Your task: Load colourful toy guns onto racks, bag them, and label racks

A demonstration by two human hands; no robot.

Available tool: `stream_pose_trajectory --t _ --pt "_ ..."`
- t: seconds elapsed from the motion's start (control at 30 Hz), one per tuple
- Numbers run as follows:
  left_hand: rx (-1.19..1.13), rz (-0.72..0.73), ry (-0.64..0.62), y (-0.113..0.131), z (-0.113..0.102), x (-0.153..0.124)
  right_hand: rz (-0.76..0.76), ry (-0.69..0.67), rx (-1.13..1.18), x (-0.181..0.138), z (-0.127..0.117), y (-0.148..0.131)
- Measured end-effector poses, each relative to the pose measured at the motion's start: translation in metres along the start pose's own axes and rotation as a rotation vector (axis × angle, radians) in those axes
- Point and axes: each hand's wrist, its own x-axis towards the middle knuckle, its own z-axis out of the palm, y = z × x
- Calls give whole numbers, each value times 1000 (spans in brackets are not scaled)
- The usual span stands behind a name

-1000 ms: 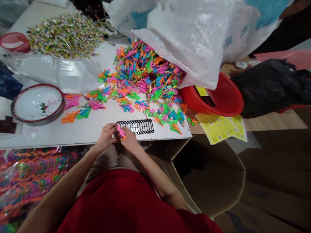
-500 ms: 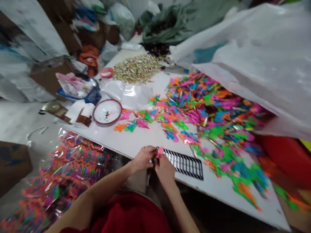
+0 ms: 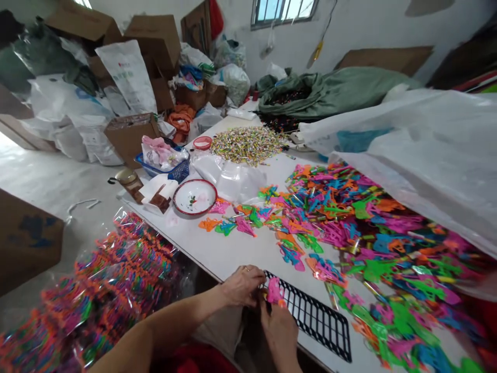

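At the table's front edge, my left hand [image 3: 244, 286] is closed, its fingertips at the near-left end of a black plastic grid rack [image 3: 320, 317]. What it pinches there is hidden. Close beside it, my right hand [image 3: 281, 329] has its fingers bent around a small pink plastic piece [image 3: 275, 290], which lies over the rack's left end. The rack rests flat along the edge and slants down to the right. Loose pink, green, orange and blue plastic pieces [image 3: 326, 269] lie just behind it.
A large heap of colourful plastic pieces [image 3: 349, 207] spills from a white sack [image 3: 435, 140] at right. Further back are a red-rimmed enamel basin [image 3: 180, 197], a blue basket [image 3: 180, 170] and a pile of tiny parts [image 3: 248, 145]. Clear bags of pieces [image 3: 116, 280] lie at lower left.
The view has tilted up, so the window and back wall now show and the table sits lower. Both hands stay together at the rack's left end; more of the pink piece shows.
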Motion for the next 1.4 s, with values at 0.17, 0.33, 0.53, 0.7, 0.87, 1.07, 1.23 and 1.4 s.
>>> stream_pose_trajectory --t 0.17,0.33,0.53,0.7,0.87,1.07,1.23,1.4 --pt "28 -9 29 6 -11 0 -26 -112 -34 1 -8 -2" --pt "-28 7 49 6 -6 -2 165 -342 -63 17 -26 -44" --pt "-78 83 -7 -9 -26 -1 156 -406 216 41 -40 -33" --pt "-95 -137 -102 5 -88 -17 430 -199 -14 41 -95 34" --pt "100 -296 59 78 -97 20 583 -196 -276 76 -107 69" --pt "471 -461 -172 105 -80 44 500 -161 -238 68 -110 75" --pt "512 -435 -173 94 -80 42 393 -229 -54 92 -94 55" --pt "506 -444 -174 93 -77 45 248 -138 -93 151 -103 75"
